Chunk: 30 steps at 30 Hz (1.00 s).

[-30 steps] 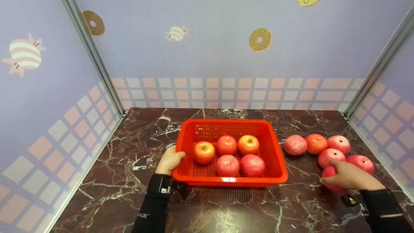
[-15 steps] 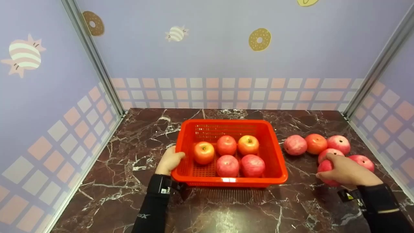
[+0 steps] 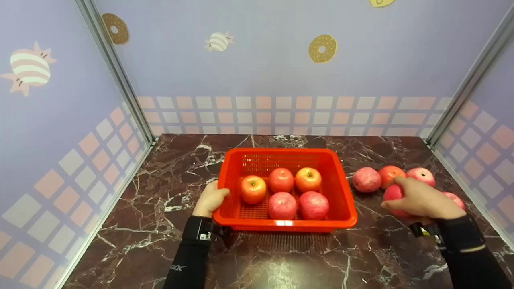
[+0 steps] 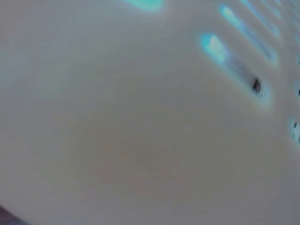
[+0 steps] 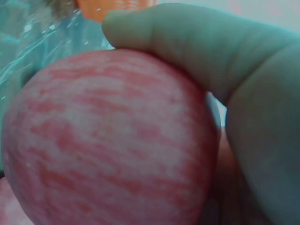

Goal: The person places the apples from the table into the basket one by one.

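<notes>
My left hand (image 3: 211, 199) grips the left rim of a red plastic basket (image 3: 261, 222), thumb over the edge. Inside the basket sit several apples, among them a yellow-red apple (image 3: 253, 190) and a pink apple (image 3: 314, 205). To the right of the basket, my right hand (image 3: 426, 197) holds a pinkish-red apple (image 3: 392, 196). Up close in the right wrist view, the thumb lies along the top of this streaked apple (image 5: 112, 136). A blurred pale surface with slots (image 4: 140, 131) fills the left wrist view.
More apples lie on the dark marbled table (image 3: 160, 241) at the right: a pink apple (image 3: 366, 179), a red apple (image 3: 388, 174), a pale pink apple (image 3: 421, 175) and one partly hidden apple (image 3: 455, 199). Patterned panels (image 3: 257, 72) enclose the table at the back and sides.
My right hand has moved left and slightly away from me, carrying the pinkish-red apple with it. My left hand and the basket have stayed in place.
</notes>
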Each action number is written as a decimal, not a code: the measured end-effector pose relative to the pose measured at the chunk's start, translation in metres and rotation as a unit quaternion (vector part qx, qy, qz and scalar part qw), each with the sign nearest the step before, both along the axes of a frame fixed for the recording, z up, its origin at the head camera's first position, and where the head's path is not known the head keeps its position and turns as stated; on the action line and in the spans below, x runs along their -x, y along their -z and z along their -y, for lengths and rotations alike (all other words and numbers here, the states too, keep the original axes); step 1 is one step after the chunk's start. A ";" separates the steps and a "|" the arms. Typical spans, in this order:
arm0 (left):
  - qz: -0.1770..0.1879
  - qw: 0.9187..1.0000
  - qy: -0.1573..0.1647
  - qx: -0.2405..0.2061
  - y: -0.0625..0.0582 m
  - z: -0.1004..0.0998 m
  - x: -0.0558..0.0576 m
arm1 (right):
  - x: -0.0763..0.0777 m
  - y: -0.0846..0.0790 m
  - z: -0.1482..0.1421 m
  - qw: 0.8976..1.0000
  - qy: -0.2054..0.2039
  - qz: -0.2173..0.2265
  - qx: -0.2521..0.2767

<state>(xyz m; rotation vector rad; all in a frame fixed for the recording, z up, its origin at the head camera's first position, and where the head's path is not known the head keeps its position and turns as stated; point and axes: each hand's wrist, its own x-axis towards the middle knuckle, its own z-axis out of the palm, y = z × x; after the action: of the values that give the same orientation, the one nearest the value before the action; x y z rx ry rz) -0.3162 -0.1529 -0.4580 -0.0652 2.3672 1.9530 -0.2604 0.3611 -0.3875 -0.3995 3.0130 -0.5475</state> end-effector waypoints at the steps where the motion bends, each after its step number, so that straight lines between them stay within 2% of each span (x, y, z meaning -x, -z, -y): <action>1: 0.001 1.000 0.002 0.000 0.000 0.000 0.000 | 0.001 -0.002 0.002 1.000 -0.001 -0.003 0.002; 8: -0.001 1.000 0.009 -0.003 -0.001 0.001 0.000 | 0.008 -0.014 0.019 0.999 -0.029 -0.039 0.016; 17: -0.001 1.000 -0.002 -0.003 -0.001 0.000 -0.002 | 0.015 -0.033 0.047 0.998 -0.026 -0.049 -0.007; 30: 0.005 1.000 -0.003 -0.015 -0.002 -0.002 -0.002 | 0.030 -0.046 0.097 0.995 -0.066 -0.068 -0.019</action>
<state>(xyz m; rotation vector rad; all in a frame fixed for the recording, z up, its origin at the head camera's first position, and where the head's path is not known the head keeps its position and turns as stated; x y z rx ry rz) -0.3145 -0.1513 -0.4564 -0.0790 2.3335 1.9866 -0.2902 0.2643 -0.3413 -0.6531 3.0908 -0.4693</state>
